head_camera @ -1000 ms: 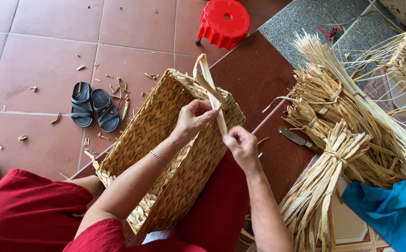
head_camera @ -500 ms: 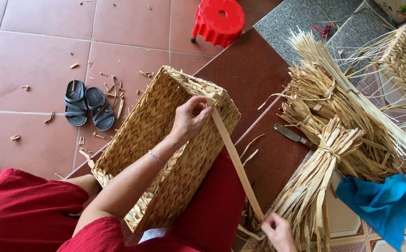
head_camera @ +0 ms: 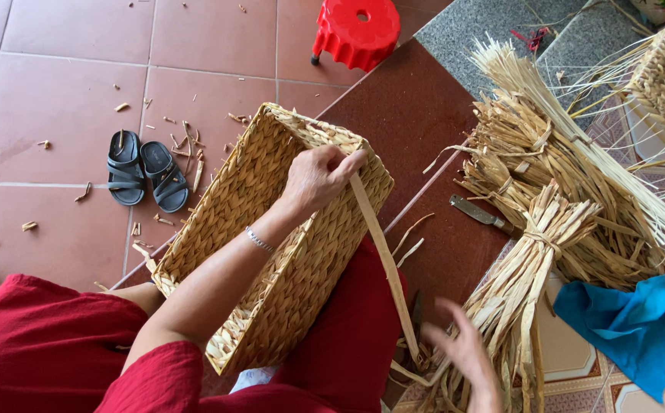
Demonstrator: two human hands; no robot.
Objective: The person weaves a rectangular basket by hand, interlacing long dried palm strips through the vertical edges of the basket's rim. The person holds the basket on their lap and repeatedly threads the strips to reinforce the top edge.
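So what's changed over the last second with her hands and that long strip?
The right hand left the basket rim, pulling the strip out straight and downward; now it is open by the straw bundles, apparently off the strip. The left hand kept pinning the strip at the rim. Basket, sandals and stool stayed put.
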